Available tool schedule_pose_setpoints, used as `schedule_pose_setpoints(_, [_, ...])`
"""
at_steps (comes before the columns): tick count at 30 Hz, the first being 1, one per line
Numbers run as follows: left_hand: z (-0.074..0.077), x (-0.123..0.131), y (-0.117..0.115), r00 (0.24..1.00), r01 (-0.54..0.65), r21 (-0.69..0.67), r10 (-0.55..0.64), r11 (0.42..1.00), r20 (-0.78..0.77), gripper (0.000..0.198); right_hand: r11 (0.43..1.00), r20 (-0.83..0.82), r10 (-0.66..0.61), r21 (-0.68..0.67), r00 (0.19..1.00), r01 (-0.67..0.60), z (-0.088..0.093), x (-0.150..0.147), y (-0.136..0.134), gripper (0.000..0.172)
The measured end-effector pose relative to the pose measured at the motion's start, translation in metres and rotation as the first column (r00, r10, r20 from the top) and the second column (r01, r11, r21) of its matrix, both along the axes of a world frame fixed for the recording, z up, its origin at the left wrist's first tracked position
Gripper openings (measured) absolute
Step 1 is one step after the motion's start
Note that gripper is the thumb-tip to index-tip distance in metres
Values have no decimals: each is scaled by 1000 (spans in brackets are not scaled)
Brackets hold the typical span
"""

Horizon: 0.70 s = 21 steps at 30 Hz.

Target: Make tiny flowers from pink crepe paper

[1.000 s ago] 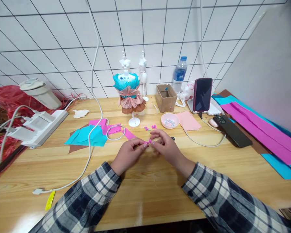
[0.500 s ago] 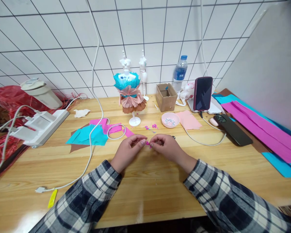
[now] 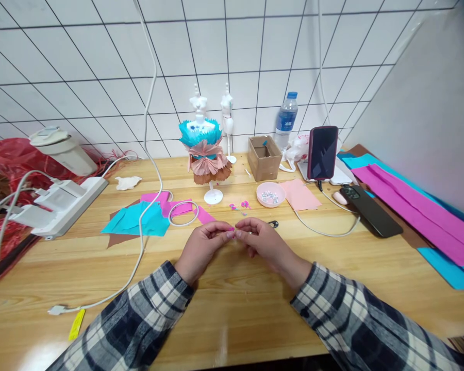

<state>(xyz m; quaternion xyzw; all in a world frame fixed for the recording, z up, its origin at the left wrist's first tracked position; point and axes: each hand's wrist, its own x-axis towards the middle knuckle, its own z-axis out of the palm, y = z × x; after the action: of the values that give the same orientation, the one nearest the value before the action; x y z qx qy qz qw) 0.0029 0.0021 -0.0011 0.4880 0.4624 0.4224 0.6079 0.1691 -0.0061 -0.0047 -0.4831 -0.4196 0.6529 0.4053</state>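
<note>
My left hand (image 3: 204, 248) pinches a small piece of magenta crepe paper (image 3: 231, 229) between thumb and fingertips. My right hand (image 3: 269, 246) meets it fingertip to fingertip, closed on the other side of the same piece, which is mostly covered by fingers. Just beyond the hands lie small magenta paper bits (image 3: 244, 204) shaped like little flowers. A black loop (image 3: 274, 224), perhaps a scissors handle, peeks out behind my right hand. Farther back stands a white mini dress form (image 3: 213, 196) dressed in ruffled turquoise, pink and brown paper.
A pink bowl of shiny beads (image 3: 270, 195) and a cardboard box (image 3: 264, 158) stand behind the right hand. A white ring (image 3: 183, 223) lies on paper scraps to the left. A white cable (image 3: 141, 242) crosses the table near my left sleeve. Phones (image 3: 371, 210) lie right.
The magenta piece has turned between my fingertips and shows less now. My right fingers have shifted, uncovering more of the black loop. The view has tilted slightly.
</note>
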Motion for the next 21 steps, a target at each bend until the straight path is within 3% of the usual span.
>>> schedule_pose_setpoints(3, [4, -1, -2, 997, 19, 61, -15, 998, -73, 20, 979, 181, -22, 201, 983, -15, 4, 6, 2, 29])
schedule_pose_setpoints(6, [6, -2, -4, 974, 40, 172, 0, 984, -224, 18, 922, 315, -25, 375, 949, -100, 7, 10, 0, 26])
schedule_pose_setpoints(11, [7, -3, -8, 870, 135, 415, 92, 900, -484, 9, 810, 486, -126, 553, 865, -193, 7, 9, -4, 23])
schedule_pose_setpoints(14, [9, -3, -11, 826, 181, 506, 150, 843, -544, 17, 800, 509, -144, 564, 849, -203, 6, 8, -5, 21])
schedule_pose_setpoints(18, [9, -5, -11, 759, 265, 595, 216, 759, -614, 14, 828, 510, -119, 525, 852, -199, 6, 8, -4, 14])
schedule_pose_setpoints(21, [7, -6, -10, 722, 305, 613, 243, 728, -648, 12, 853, 502, -115, 493, 857, -174, 6, 8, -3, 7])
